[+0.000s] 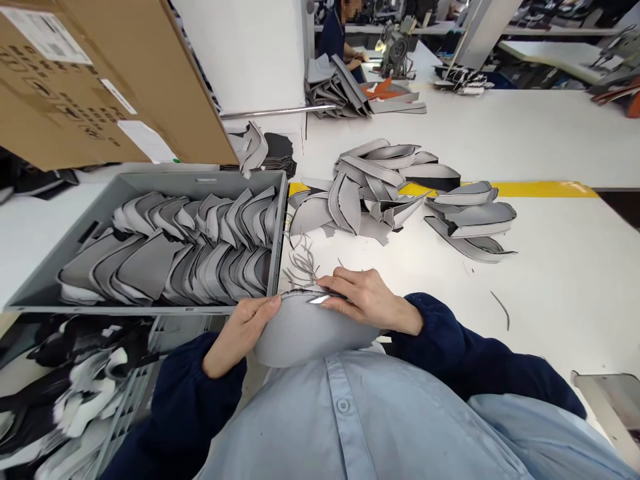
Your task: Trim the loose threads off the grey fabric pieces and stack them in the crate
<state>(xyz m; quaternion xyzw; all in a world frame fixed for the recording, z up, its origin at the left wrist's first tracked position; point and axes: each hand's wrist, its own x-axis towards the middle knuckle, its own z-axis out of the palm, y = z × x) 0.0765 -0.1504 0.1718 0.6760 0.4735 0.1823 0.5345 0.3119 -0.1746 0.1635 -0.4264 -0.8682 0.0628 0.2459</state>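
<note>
My left hand (240, 333) grips the left edge of a grey mesh fabric piece (305, 333) held close to my chest. My right hand (367, 300) is closed over the piece's top edge, holding small metal scissors (323, 298) whose blades lie along that edge. Thin grey trimmed strips (303, 263) lie on the white table (550, 267) just beyond my hands.
A grey plastic crate (277, 227) at left holds rows of folded grey pieces. Loose grey pieces (375, 193) are piled on the table's middle, another stack (470, 220) to the right. A cardboard box (100, 73) is upper left. Another person (345, 40) works at a far sewing machine (397, 47).
</note>
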